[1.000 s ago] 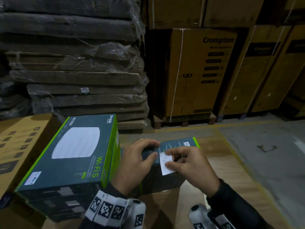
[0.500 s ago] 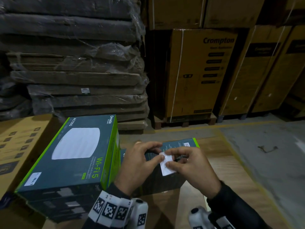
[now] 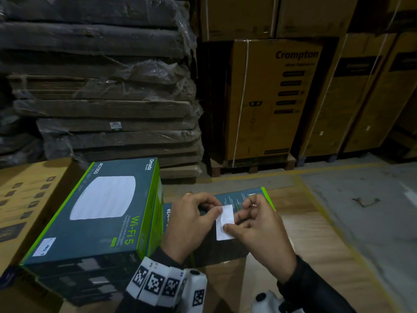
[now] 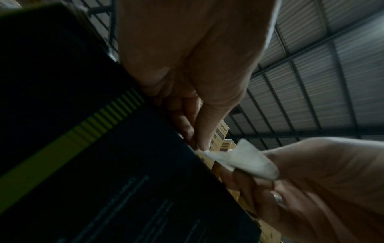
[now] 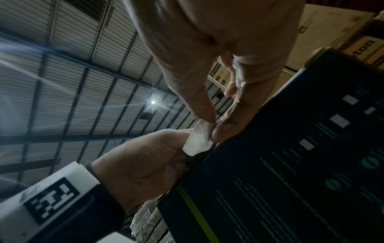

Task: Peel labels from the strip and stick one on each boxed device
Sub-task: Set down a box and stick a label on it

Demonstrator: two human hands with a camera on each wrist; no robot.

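label strip (image 3: 224,222): thin, limp, light, likely curls | left hand (image 3: 189,224), right hand (image 3: 259,231) both pinch it | best taken at a corner

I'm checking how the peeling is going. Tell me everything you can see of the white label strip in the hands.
The label strip is a small white paper rectangle, plain on the side shown, with no print legible. It is held roughly upright above the lower dark device box, slightly curled in the wrist views. The left hand pinches its upper left edge; the right hand pinches its lower part with thumb on top. Whether a label has lifted off cannot be told.
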